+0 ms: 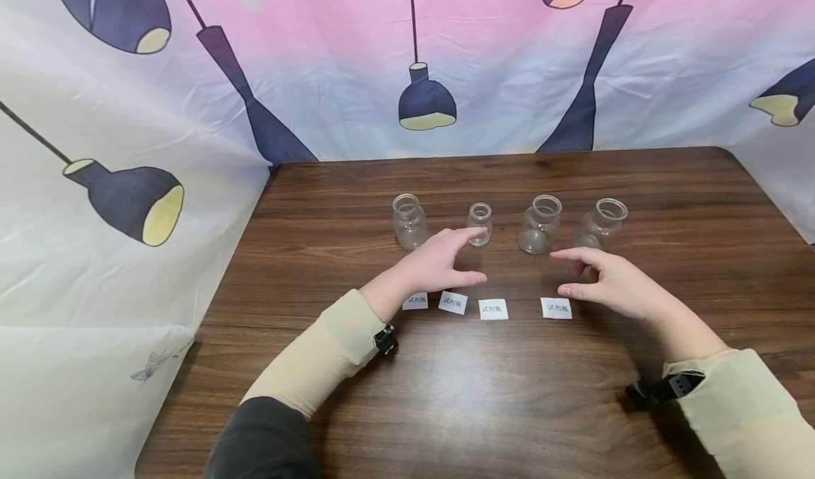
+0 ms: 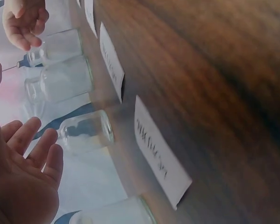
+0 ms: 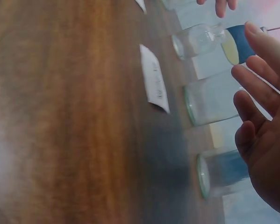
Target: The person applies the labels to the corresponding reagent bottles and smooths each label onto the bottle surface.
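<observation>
Several clear glass jars stand upright in a row in the head view: a left jar (image 1: pixel 410 226), a smaller jar (image 1: pixel 480 216), a third jar (image 1: pixel 539 226) and a right-hand jar (image 1: pixel 601 226). My left hand (image 1: pixel 439 263) hovers in front of the small jar, thumb and fingers spread, overlapping its lower part. My right hand (image 1: pixel 605 284) is held before the two right jars, fingers loosely bent and nothing between them. In the right wrist view, its fingers (image 3: pixel 256 91) overlap a jar (image 3: pixel 210 100). The left palm (image 2: pixel 20 186) shows bare in the left wrist view.
Small white paper labels with black printed characters lie in front of the jars: a left label (image 1: pixel 415 301), a tilted label (image 1: pixel 453 302), a middle label (image 1: pixel 493 309) and a right label (image 1: pixel 557 308). The brown wooden table (image 1: pixel 458 408) meets a lamp-patterned cloth (image 1: pixel 356 111) behind.
</observation>
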`<move>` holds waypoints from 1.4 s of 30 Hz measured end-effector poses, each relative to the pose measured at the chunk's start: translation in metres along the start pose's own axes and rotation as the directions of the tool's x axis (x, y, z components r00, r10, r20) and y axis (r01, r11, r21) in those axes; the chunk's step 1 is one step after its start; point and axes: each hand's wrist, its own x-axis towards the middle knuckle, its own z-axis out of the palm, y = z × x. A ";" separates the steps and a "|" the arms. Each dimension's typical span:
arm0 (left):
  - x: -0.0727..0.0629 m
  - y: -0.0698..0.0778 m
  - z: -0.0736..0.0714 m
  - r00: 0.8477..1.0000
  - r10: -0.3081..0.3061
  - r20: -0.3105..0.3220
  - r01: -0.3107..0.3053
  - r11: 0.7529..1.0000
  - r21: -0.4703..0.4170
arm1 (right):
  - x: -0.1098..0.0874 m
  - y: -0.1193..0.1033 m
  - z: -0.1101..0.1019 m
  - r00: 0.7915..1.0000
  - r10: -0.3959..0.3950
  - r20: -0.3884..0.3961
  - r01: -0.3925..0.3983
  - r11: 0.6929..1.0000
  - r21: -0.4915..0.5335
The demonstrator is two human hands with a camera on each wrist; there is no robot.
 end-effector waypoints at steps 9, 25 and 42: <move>-0.001 -0.001 0.007 1.000 -0.001 0.022 0.001 1.000 -0.002 | -0.002 0.006 0.013 0.999 -0.022 0.040 0.023 0.999 -0.024; 0.007 0.003 0.017 0.999 0.001 0.036 -0.004 0.997 0.081 | -0.006 0.020 0.030 0.991 -0.130 0.038 0.134 0.986 -0.103; 0.012 0.007 0.031 0.997 0.024 0.067 -0.030 0.996 0.081 | -0.008 0.028 0.034 0.989 -0.121 0.087 0.136 0.972 -0.190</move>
